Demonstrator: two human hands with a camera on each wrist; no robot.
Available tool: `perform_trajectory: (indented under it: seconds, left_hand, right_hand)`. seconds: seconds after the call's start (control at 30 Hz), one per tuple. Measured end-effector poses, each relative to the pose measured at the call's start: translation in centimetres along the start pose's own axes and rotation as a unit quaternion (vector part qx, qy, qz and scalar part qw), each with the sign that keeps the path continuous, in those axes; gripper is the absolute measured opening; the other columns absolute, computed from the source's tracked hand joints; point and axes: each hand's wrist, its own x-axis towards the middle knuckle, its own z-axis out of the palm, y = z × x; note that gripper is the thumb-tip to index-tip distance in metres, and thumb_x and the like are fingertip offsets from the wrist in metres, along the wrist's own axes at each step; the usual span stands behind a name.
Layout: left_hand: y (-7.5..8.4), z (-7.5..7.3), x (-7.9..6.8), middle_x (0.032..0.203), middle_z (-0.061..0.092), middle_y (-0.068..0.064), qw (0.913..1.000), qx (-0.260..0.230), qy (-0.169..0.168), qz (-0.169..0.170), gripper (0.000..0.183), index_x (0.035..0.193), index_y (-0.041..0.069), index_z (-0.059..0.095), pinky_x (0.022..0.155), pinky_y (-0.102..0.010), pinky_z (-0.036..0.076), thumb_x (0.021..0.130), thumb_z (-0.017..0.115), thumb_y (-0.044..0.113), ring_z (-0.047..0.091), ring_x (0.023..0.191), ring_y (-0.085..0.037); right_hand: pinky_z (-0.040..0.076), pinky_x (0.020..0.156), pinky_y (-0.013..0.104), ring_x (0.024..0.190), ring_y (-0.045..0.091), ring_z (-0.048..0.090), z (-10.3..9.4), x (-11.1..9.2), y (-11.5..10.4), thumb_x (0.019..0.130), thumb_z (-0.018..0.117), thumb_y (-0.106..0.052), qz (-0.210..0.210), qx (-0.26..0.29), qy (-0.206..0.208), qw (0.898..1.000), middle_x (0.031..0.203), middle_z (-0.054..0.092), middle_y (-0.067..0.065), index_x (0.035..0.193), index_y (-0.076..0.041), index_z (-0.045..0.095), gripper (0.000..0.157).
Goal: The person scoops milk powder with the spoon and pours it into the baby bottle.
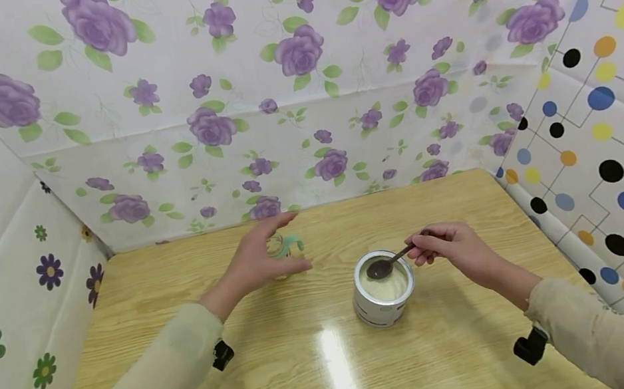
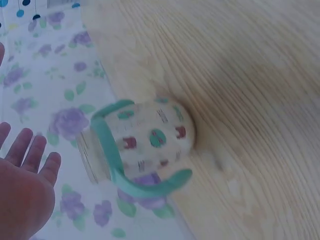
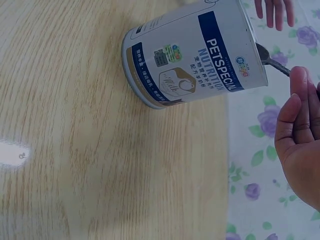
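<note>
A clear baby bottle [image 2: 155, 135] with mint-green handles and small printed pictures stands on the table at the back; its open neck shows no cap. Beside it my left hand [image 1: 257, 256] spreads thumb and fingers apart, and the left wrist view shows a gap between hand and bottle. My right hand [image 1: 456, 250] pinches the handle of a dark spoon [image 1: 380, 269]. The spoon's bowl is at the mouth of a white milk powder can [image 3: 195, 60], over pale powder [image 1: 389, 287]. The can stands upright, open, right of the bottle.
The wood-grain table [image 1: 255, 378] meets a flower-patterned cloth wall [image 1: 281, 152] at the back, close behind the bottle. Patterned cloth also rises at the left side and, with coloured dots [image 1: 611, 170], at the right.
</note>
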Motion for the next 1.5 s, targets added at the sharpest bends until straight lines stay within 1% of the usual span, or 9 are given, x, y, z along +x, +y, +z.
perform_trajectory:
  seconds: [0.17, 0.4, 0.57, 0.7, 0.83, 1.03, 1.27, 1.37, 1.5]
  left_hand:
    - [0.9, 1.9, 0.4, 0.162, 0.051, 0.000, 0.9992, -0.002, -0.030, 0.026, 0.096, 0.163, 0.023, 0.047, 0.124, -0.053, 0.038, 0.082, 0.096, 0.039, 0.048, 0.148, -0.027]
    - [1.3, 5.2, 0.8, 0.164, 0.049, 0.001, 0.9962, -0.035, -0.074, 0.031, 0.103, 0.165, 0.021, 0.044, 0.126, -0.045, 0.036, 0.079, 0.098, 0.037, 0.048, 0.148, -0.024]
    - [1.3, 7.7, 0.8, 0.166, 0.046, 0.003, 0.9925, -0.054, -0.104, 0.035, 0.109, 0.167, 0.021, 0.040, 0.126, -0.043, 0.036, 0.076, 0.099, 0.038, 0.047, 0.150, -0.023]
    - [1.1, 9.3, 0.8, 0.167, 0.044, 0.001, 0.9895, -0.071, -0.121, 0.033, 0.112, 0.168, 0.021, 0.037, 0.125, -0.043, 0.037, 0.076, 0.100, 0.033, 0.046, 0.150, -0.025]
    - [0.6, 10.5, 0.7, 0.167, 0.044, -0.003, 0.9887, -0.076, -0.126, 0.031, 0.114, 0.168, 0.019, 0.036, 0.124, -0.044, 0.039, 0.076, 0.101, 0.031, 0.048, 0.149, -0.026]
    - [0.3, 11.7, 0.5, 0.165, 0.047, -0.005, 0.9879, -0.086, -0.126, 0.028, 0.115, 0.168, 0.017, 0.034, 0.122, -0.045, 0.042, 0.076, 0.101, 0.032, 0.050, 0.147, -0.023]
    - [0.1, 12.8, 0.5, 0.160, 0.051, 0.004, 0.9856, -0.114, -0.121, 0.031, 0.115, 0.168, 0.017, 0.034, 0.120, -0.041, 0.045, 0.075, 0.101, 0.026, 0.052, 0.145, -0.018]
    - [0.1, 13.3, 0.5, 0.159, 0.053, 0.004, 0.9852, -0.122, -0.116, 0.030, 0.114, 0.168, 0.019, 0.035, 0.119, -0.038, 0.045, 0.075, 0.101, 0.025, 0.052, 0.144, -0.016]
    - [0.1, 13.8, 0.6, 0.156, 0.054, 0.005, 0.9847, -0.135, -0.108, 0.022, 0.110, 0.166, 0.020, 0.038, 0.117, -0.034, 0.047, 0.076, 0.101, 0.023, 0.054, 0.142, -0.014]
  right_hand:
    - [0.063, 0.082, 0.031, 0.093, 0.020, 0.077, 0.0, 0.0, -0.2, 0.112, 0.061, -0.025, -0.003, -0.006, -0.003, 1.000, 0.103, 0.079, 0.013, 0.127, 0.009, 0.070, 0.039]
    - [0.064, 0.081, 0.033, 0.091, 0.020, 0.076, -0.1, 0.0, -0.6, 0.111, 0.062, -0.024, -0.020, -0.032, -0.007, 0.999, 0.103, 0.079, 0.018, 0.124, 0.006, 0.073, 0.035]
    - [0.064, 0.080, 0.034, 0.091, 0.021, 0.076, -0.2, -0.1, -1.1, 0.110, 0.063, -0.022, -0.027, -0.050, -0.012, 0.998, 0.103, 0.079, 0.018, 0.123, 0.004, 0.075, 0.031]
    - [0.065, 0.081, 0.037, 0.090, 0.023, 0.076, -0.2, -0.1, -1.7, 0.109, 0.065, -0.019, -0.052, -0.070, -0.035, 0.996, 0.103, 0.079, 0.016, 0.122, 0.001, 0.077, 0.026]
    - [0.066, 0.082, 0.038, 0.090, 0.024, 0.076, -0.2, -0.1, -2.4, 0.109, 0.065, -0.016, -0.074, -0.088, -0.057, 0.992, 0.103, 0.079, 0.017, 0.121, 0.000, 0.077, 0.023]
    - [0.066, 0.081, 0.036, 0.088, 0.021, 0.077, -0.2, -0.2, -3.1, 0.109, 0.065, -0.013, -0.078, -0.130, -0.070, 0.986, 0.100, 0.079, 0.014, 0.119, -0.003, 0.079, 0.020]
    - [0.065, 0.075, 0.032, 0.083, 0.014, 0.076, -0.2, -0.4, -4.0, 0.108, 0.065, -0.011, -0.125, -0.224, -0.081, 0.963, 0.095, 0.080, 0.001, 0.116, -0.004, 0.081, 0.019]
    - [0.064, 0.072, 0.031, 0.082, 0.011, 0.075, -0.4, -0.4, -4.4, 0.108, 0.066, -0.013, -0.126, -0.249, -0.082, 0.957, 0.093, 0.080, -0.006, 0.114, -0.011, 0.082, 0.017]
    - [0.062, 0.071, 0.031, 0.081, 0.010, 0.075, -0.7, -0.7, -4.4, 0.109, 0.066, -0.016, -0.106, -0.264, -0.093, 0.954, 0.091, 0.079, -0.010, 0.113, -0.012, 0.082, 0.018]
